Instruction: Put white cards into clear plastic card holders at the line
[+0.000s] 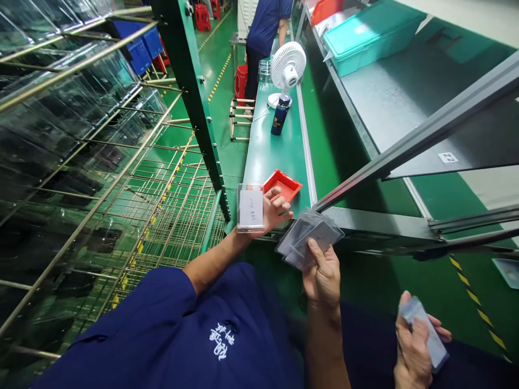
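Note:
My left hand [276, 212] holds up a clear plastic case [250, 208] with a white label inside it, in front of the near end of the green bench [267, 148]. Just beyond that hand a small red tray [284, 185] rests on the bench. My right hand [322, 278] is lower and to the right, gripping a fanned stack of several clear plastic sleeves [310, 237] with the thumb on top. At the bottom right another person's hand [417, 340] holds one clear sleeve.
A green-framed wire rack [170, 216] loaded with clear plastic trays [60, 108] fills the left. Farther along the bench stand a dark bottle [279, 113] and a white desk fan [287, 67]. A teal bin [365, 38] sits on the grey conveyor shelf at right. A person [263, 32] stands at the back.

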Tool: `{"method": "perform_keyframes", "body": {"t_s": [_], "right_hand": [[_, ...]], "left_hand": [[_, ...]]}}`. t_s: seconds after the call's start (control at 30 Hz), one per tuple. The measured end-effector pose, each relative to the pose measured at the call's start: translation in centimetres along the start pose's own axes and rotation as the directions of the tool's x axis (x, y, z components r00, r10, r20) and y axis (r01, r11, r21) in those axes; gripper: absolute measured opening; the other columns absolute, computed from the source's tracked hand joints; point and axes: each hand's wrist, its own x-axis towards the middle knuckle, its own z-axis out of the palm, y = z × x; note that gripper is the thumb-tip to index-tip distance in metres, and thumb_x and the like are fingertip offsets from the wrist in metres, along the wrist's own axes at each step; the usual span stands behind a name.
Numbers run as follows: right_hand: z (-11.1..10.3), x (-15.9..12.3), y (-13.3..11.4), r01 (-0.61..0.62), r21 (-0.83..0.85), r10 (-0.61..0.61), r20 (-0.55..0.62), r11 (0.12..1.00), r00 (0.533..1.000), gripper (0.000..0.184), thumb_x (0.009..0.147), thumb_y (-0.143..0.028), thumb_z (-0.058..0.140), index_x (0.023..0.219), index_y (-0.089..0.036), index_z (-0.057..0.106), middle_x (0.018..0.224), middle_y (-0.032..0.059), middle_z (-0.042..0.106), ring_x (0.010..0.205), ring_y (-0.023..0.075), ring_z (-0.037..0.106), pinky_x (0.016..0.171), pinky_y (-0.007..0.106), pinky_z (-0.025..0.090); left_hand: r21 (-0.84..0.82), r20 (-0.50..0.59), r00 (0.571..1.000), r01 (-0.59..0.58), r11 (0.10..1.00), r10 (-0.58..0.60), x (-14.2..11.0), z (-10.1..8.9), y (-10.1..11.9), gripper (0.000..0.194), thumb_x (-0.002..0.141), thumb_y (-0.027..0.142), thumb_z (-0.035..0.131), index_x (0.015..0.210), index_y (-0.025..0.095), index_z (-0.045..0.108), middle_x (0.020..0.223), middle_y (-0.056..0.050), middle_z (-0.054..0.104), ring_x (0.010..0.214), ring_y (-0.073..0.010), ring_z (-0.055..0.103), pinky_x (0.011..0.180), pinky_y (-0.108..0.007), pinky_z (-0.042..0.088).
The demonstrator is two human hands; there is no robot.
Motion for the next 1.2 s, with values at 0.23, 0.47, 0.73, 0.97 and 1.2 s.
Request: {"method": "perform_keyframes", "body": {"t_s": [0.23, 0.47, 0.73, 0.97, 1.2], "right_hand": [[0.3, -0.7, 0.4, -0.093, 0.084, 0.087, 0.073, 0.992, 0.994, 0.039, 0.066, -0.038, 0.091, 0.096, -0.023, 0.071, 0.099, -0.0002, 0.076, 0.096, 0.0191, 0.072, 0.097, 0.039, 0.058], [2.0, -2.9, 2.5, -0.389, 0.102, 0.329, 0.368, 0.916, 0.87, 0.044, 0.068, -0.041, 0.09, 0.103, -0.02, 0.072, 0.103, 0.0057, 0.077, 0.103, 0.0254, 0.072, 0.097, 0.042, 0.058], [4.1, -3.3, 2.6, -0.39, 0.156, 0.323, 0.332, 0.908, 0.886, 0.05, 0.064, -0.042, 0.092, 0.105, -0.021, 0.073, 0.107, 0.0048, 0.077, 0.099, 0.0239, 0.073, 0.096, 0.039, 0.058], [3.6, -2.5, 2.0, -0.099, 0.122, 0.084, 0.124, 0.988, 0.989, 0.039, 0.063, -0.039, 0.092, 0.092, -0.021, 0.074, 0.1, 0.0024, 0.078, 0.092, 0.0207, 0.072, 0.094, 0.038, 0.058], [1.1, -1.8, -0.2, 0.082, 0.046, -0.08, -0.043, 0.996, 0.996, 0.039, 0.063, -0.04, 0.092, 0.093, -0.023, 0.075, 0.099, 0.0014, 0.077, 0.091, 0.0187, 0.072, 0.095, 0.037, 0.057]], "left_hand": [[0.159, -0.025, 0.974, -0.217, 0.963, 0.223, 0.1, 0.7, 0.4, 0.063, 0.089, 0.081, 0.044, 0.064, 0.023, 0.046, 0.054, 0.003, 0.018, 0.057, -0.0163, 0.033, 0.068, -0.031, 0.048], [0.327, -0.031, 0.931, -0.334, 0.884, 0.363, -0.2, 1.2, 0.5, 0.065, 0.095, 0.074, 0.043, 0.058, 0.023, 0.025, 0.051, 0.004, 0.008, 0.053, -0.0156, 0.022, 0.068, -0.032, 0.044], [0.459, -0.054, 0.938, -0.28, 0.843, 0.341, -0.5, 2.7, -0.4, 0.076, 0.09, 0.081, 0.041, 0.048, 0.021, 0.02, 0.042, 0.004, 0.012, 0.047, -0.0135, 0.023, 0.062, -0.032, 0.044], [0.486, 0.184, 0.941, -0.337, 0.807, 0.283, -1.9, 2.5, -0.1, 0.078, 0.078, 0.093, 0.037, 0.068, 0.019, 0.061, 0.068, -0.007, 0.054, 0.072, -0.0212, 0.056, 0.076, -0.036, 0.052], [0.726, 0.105, 0.966, -0.236, 0.645, 0.236, -3.1, 0.2, 2.2, 0.036, 0.075, 0.048, 0.083, 0.09, 0.017, 0.073, 0.077, -0.003, 0.067, 0.068, -0.0172, 0.064, 0.064, -0.029, 0.055]]}}
